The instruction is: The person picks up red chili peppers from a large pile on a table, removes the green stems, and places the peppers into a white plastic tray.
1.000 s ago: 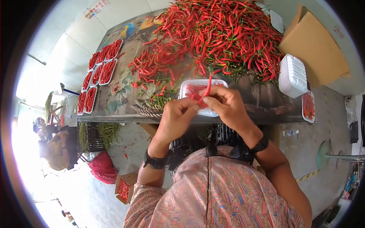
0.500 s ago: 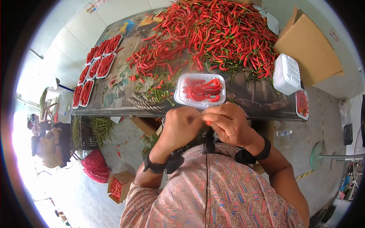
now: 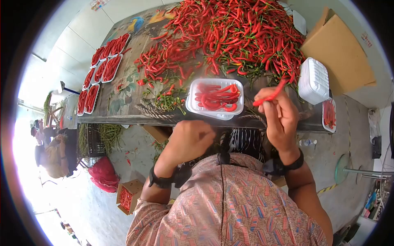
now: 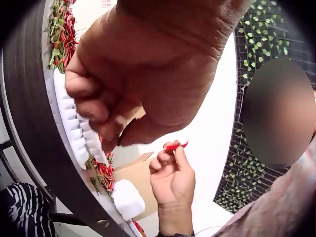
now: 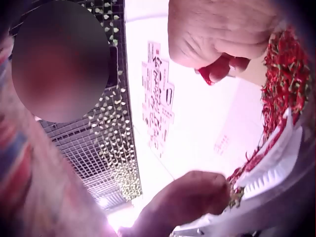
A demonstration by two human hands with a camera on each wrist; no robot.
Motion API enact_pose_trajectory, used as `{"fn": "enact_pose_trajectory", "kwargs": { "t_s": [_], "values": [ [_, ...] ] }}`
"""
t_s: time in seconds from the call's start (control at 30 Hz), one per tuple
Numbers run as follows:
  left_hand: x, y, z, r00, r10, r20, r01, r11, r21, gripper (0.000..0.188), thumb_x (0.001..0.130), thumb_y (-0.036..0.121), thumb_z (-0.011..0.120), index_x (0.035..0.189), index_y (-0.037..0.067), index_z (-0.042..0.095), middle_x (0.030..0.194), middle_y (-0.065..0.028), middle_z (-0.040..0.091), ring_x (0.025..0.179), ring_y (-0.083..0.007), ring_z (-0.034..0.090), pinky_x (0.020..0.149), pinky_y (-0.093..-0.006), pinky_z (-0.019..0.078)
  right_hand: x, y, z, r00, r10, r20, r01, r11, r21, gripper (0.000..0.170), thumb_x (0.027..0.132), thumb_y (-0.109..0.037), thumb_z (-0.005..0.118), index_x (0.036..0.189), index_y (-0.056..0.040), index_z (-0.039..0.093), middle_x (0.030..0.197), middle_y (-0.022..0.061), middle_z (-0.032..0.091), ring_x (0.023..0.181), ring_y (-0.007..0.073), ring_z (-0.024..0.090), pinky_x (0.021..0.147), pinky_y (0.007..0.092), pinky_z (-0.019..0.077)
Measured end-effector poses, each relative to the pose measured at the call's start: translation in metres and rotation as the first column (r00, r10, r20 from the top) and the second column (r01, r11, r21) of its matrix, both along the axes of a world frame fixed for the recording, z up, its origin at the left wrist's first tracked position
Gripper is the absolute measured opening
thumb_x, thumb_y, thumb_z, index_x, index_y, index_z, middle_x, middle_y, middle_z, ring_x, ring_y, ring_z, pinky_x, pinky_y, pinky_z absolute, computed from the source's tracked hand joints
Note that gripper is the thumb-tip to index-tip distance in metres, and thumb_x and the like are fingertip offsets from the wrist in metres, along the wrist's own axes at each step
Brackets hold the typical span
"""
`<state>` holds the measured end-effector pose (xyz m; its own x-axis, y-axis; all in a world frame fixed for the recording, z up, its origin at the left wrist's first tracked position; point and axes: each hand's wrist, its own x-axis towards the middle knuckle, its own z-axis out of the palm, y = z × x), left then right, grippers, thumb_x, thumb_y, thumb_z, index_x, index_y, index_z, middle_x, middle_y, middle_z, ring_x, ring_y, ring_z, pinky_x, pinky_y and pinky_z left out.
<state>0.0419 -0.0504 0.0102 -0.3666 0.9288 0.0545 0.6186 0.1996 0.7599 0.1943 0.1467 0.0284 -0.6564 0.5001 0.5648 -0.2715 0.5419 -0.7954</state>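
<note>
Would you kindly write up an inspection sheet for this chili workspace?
Surface: painted wooden table, strewn with chilies and stems.
Job's things: heap of red chilies; white tray holding chilies before the person; filled trays at left; tray stack at right.
Clutter: green stems and scraps left of the white tray.
Hands: right hand pinches one red chili; left hand has curled fingers, nothing visible in it.
Cables: nothing seen for certain.
Surroundings: cardboard box beyond the tray stack; red sack on the floor; another person at far left.

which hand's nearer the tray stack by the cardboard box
Right: the right hand, pinching a red chili, is just left of the tray stack; the left hand is farther left.
</note>
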Motion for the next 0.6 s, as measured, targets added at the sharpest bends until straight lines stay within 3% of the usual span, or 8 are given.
{"fn": "enact_pose_trajectory", "kwargs": {
  "t_s": [0.03,0.07,0.13,0.17,0.3,0.43,0.53,0.6],
  "values": [
    [0.001,-0.001,0.004,0.999,0.027,0.031,-0.027,0.999,0.016,0.006,0.081,0.006,0.071,0.083,0.0,0.07,0.073,-0.0122,0.064,0.064,-0.0253,0.062,0.061,-0.0351,0.0502,-0.003,0.007,0.0,0.996,-0.055,0.074,0.029,0.949,0.315,0.014,0.089,0.002,0.063,0.1,-0.0028,0.068,0.091,0.0106,0.066,0.079,0.0246,0.063,0.073,0.0353,0.0494],
    [0.001,-0.001,0.008,0.997,0.054,0.058,-0.056,0.998,0.035,0.008,0.081,0.008,0.071,0.087,0.004,0.072,0.08,-0.0148,0.066,0.071,-0.0334,0.066,0.064,-0.0391,0.0527,-0.006,0.009,-0.003,0.996,-0.054,0.076,0.028,0.95,0.312,0.014,0.089,0.002,0.063,0.1,-0.0028,0.068,0.091,0.0106,0.066,0.079,0.0246,0.063,0.073,0.0353,0.0494],
    [-0.001,0.007,0.015,0.989,0.148,0.012,-0.148,0.981,0.124,0.012,0.08,0.005,0.071,0.092,0.003,0.071,0.086,-0.014,0.066,0.073,-0.0319,0.066,0.065,-0.0383,0.0528,-0.013,0.011,-0.013,0.975,-0.082,0.207,-0.061,0.797,0.601,0.019,0.083,0.0,0.069,0.101,-0.0044,0.071,0.091,0.009,0.065,0.081,0.0271,0.062,0.074,0.0392,0.0492],
    [-0.004,0.012,0.017,0.97,0.241,-0.026,-0.23,0.948,0.222,0.016,0.08,0.003,0.071,0.097,0.003,0.071,0.091,-0.0131,0.067,0.076,-0.0305,0.067,0.066,-0.0374,0.0529,-0.016,0.009,-0.014,0.962,-0.069,0.266,-0.114,0.782,0.613,0.024,0.077,-0.003,0.073,0.101,-0.0055,0.072,0.089,0.0066,0.065,0.084,0.0276,0.061,0.074,0.0407,0.0474],
    [-0.018,0.023,0.007,0.962,0.233,-0.141,-0.171,0.92,0.354,0.021,0.08,0.001,0.07,0.101,0.004,0.071,0.103,-0.0135,0.065,0.092,-0.0311,0.066,0.078,-0.0384,0.0528,-0.021,0.006,-0.021,0.948,-0.037,0.317,-0.183,0.752,0.633,0.022,0.077,-0.003,0.074,0.098,-0.0073,0.074,0.088,0.0044,0.064,0.085,0.0251,0.061,0.074,0.0385,0.0454],
    [-0.024,0.028,0.0,0.96,0.15,-0.237,-0.057,0.931,0.361,0.025,0.08,-0.002,0.071,0.104,0.004,0.072,0.102,-0.0121,0.067,0.092,-0.0268,0.066,0.082,-0.035,0.0529,-0.027,0.006,-0.024,0.951,-0.017,0.31,-0.187,0.767,0.614,0.017,0.077,-0.006,0.076,0.093,-0.0093,0.075,0.087,0.0026,0.064,0.085,0.023,0.06,0.074,0.0373,0.044],
    [-0.023,0.03,-0.004,0.97,0.143,-0.197,-0.073,0.943,0.324,0.021,0.079,-0.001,0.072,0.099,0.004,0.073,0.103,-0.0128,0.067,0.094,-0.029,0.066,0.084,-0.0365,0.0523,-0.032,0.008,-0.029,0.966,0.003,0.259,-0.163,0.782,0.602,0.015,0.076,-0.007,0.077,0.091,-0.0096,0.076,0.087,0.0025,0.064,0.084,0.0229,0.06,0.075,0.0372,0.0452],
    [-0.025,0.032,-0.007,0.951,0.141,-0.276,-0.032,0.931,0.364,0.017,0.079,0.003,0.073,0.096,0.004,0.073,0.1,-0.0109,0.066,0.091,-0.0312,0.065,0.079,-0.0399,0.0525,-0.034,0.008,-0.032,0.967,0.01,0.253,-0.165,0.784,0.598,0.015,0.075,-0.007,0.078,0.09,-0.0095,0.076,0.087,0.0027,0.064,0.084,0.0231,0.06,0.075,0.037,0.0461]
  ]
}}
